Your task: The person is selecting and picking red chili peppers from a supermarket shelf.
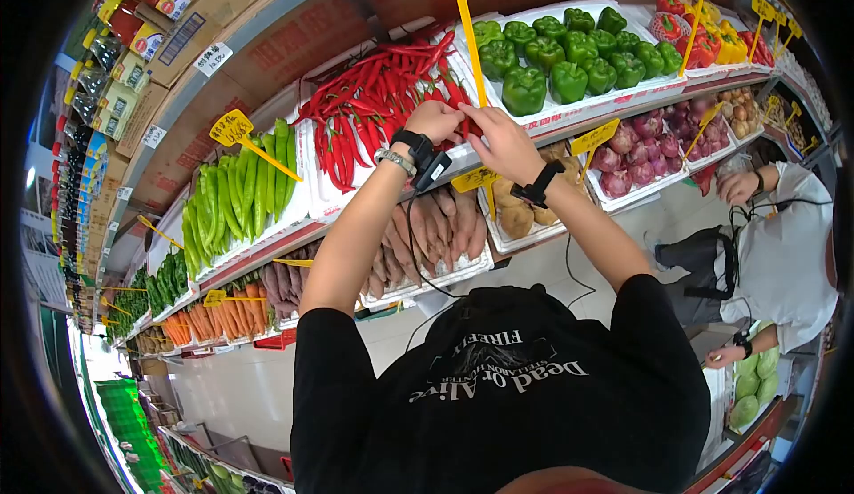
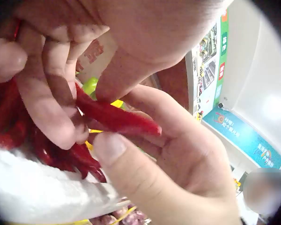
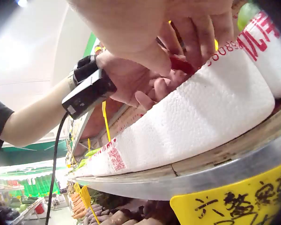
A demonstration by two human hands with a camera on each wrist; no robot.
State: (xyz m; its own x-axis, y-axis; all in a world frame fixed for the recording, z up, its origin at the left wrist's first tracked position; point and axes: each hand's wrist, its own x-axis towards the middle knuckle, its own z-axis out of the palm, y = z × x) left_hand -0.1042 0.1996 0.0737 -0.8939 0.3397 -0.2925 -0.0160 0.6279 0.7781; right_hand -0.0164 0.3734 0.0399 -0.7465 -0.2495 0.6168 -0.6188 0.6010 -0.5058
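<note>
My left hand [image 1: 434, 123] is clamped on a red chili [image 2: 119, 117], thumb on one side and curled fingers on the other, just above the near wall of the white foam tray [image 3: 192, 108]. The chili's long axis runs across from that grip towards my right palm, its far end inside the curve of my right hand [image 1: 509, 147]. The right thumb lies just beside it; I cannot tell whether that grip pinches. Both hands are equally near.
</note>
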